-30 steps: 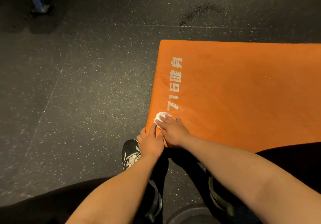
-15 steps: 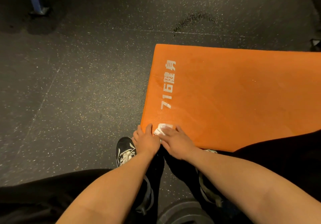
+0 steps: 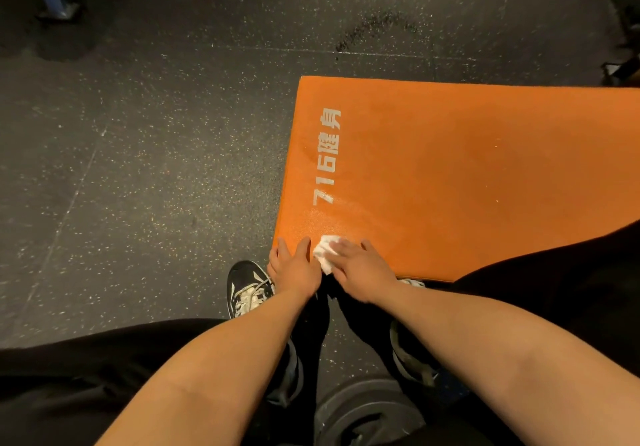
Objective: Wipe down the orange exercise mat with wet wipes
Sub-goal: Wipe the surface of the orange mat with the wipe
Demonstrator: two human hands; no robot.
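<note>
The orange exercise mat [image 3: 450,175], a flat rectangle with a fine grainy surface, lies on the speckled black rubber floor [image 3: 156,151]. White lettering [image 3: 327,158] near its end reads "716健身". At its near corner a crumpled white wet wipe [image 3: 325,251] lies pressed under the right hand [image 3: 363,269], whose fingers are flat. The left hand [image 3: 294,269] rests just beside it, fingers relaxed on the corner.

One cam only, on my head, wide-angle, looking fwd & steeply down past my own forearms. My left hand [image 3: 294,269] and right hand [image 3: 362,271] sit a bit below frame centre, near the lens. The orange mat [image 3: 467,175] runs off the right edge; speckled floor [image 3: 138,168] fills the left & top, all seen from above. My shoe [image 3: 247,290] and dark trouser legs [image 3: 69,376] crowd the bottom.
</note>
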